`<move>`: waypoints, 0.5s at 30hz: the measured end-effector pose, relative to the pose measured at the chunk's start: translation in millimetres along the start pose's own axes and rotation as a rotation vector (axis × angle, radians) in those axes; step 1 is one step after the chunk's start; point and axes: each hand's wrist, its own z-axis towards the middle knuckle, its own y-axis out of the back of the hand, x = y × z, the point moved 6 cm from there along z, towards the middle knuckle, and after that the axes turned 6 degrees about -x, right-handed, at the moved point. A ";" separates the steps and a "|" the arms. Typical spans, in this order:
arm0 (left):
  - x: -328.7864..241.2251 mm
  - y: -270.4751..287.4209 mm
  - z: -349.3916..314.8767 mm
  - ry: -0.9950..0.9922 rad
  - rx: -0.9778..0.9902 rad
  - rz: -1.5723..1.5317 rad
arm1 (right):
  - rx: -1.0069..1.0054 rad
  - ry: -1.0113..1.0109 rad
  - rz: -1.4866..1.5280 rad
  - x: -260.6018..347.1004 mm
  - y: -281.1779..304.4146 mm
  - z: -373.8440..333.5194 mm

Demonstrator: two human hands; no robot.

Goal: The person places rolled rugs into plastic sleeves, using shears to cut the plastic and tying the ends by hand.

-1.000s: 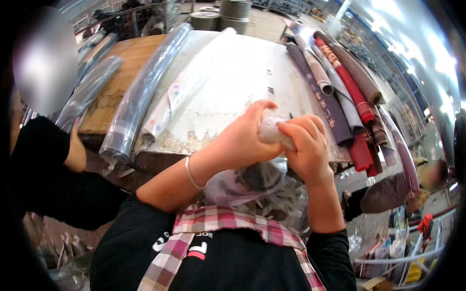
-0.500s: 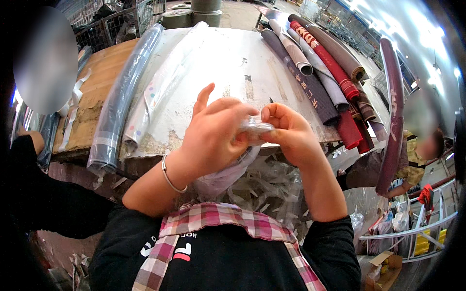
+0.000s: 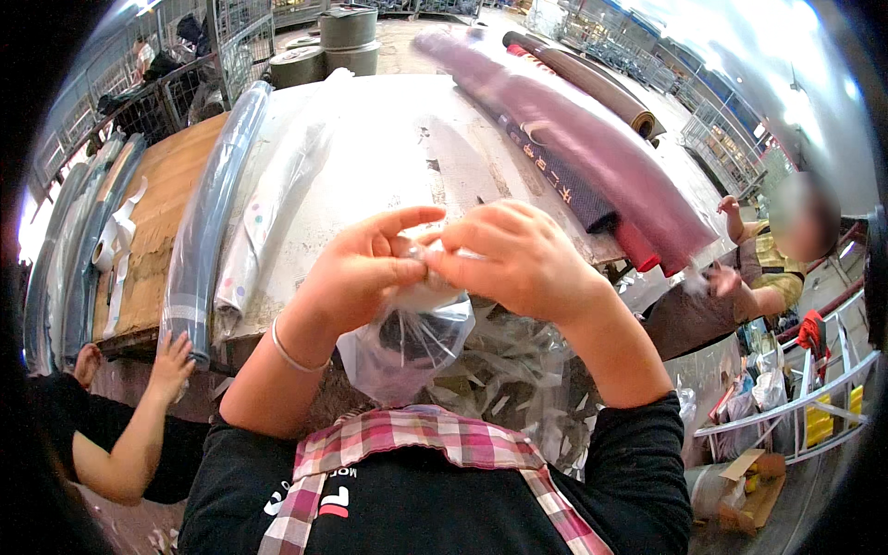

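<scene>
My left hand (image 3: 356,268) and my right hand (image 3: 518,259) meet in front of my chest, both closed on the gathered neck of a clear plastic bag (image 3: 370,356). Right fingers pinch against the left thumb, and the twisted plastic between them is mostly covered. Below my hands the bag spreads out, with something dark and round showing through it; I cannot make out what. Just beyond lies the worktable (image 3: 388,157), its white top worn. On its left side lie a dotted white roll in clear film (image 3: 245,240) and a blue-grey plastic-wrapped roll (image 3: 208,213).
A co-worker's hand (image 3: 171,365) touches the near end of the blue-grey roll. At the right, another person stands by a maroon roll (image 3: 601,157) lying over other carpet rolls (image 3: 592,83). Plastic scraps (image 3: 518,370) lie below the table edge. A metal rack (image 3: 805,398) stands lower right.
My hands have shifted left, keeping the plastic between them. The maroon roll, upright before, now lies across the right-hand rolls. On the left, a co-worker's hand has come to the blue-grey roll.
</scene>
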 end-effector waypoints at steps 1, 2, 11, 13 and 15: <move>-0.6 -5.2 -3.6 0.005 0.020 0.087 | 0.025 0.004 0.055 1.2 1.0 -2.4; -2.8 -11.5 -8.9 0.014 0.036 0.176 | 0.048 0.005 0.116 2.6 0.7 -5.9; -2.8 -30.1 -12.6 -0.413 -0.165 1.142 | -0.311 -0.639 0.587 -9.8 -7.1 -21.2; -1.8 -23.4 -7.9 -0.452 -0.232 1.128 | -0.507 -0.664 0.748 -9.1 6.2 -16.6; -2.9 -15.0 -6.7 -0.410 -0.178 1.110 | -0.827 -0.742 1.043 -9.1 21.5 -9.9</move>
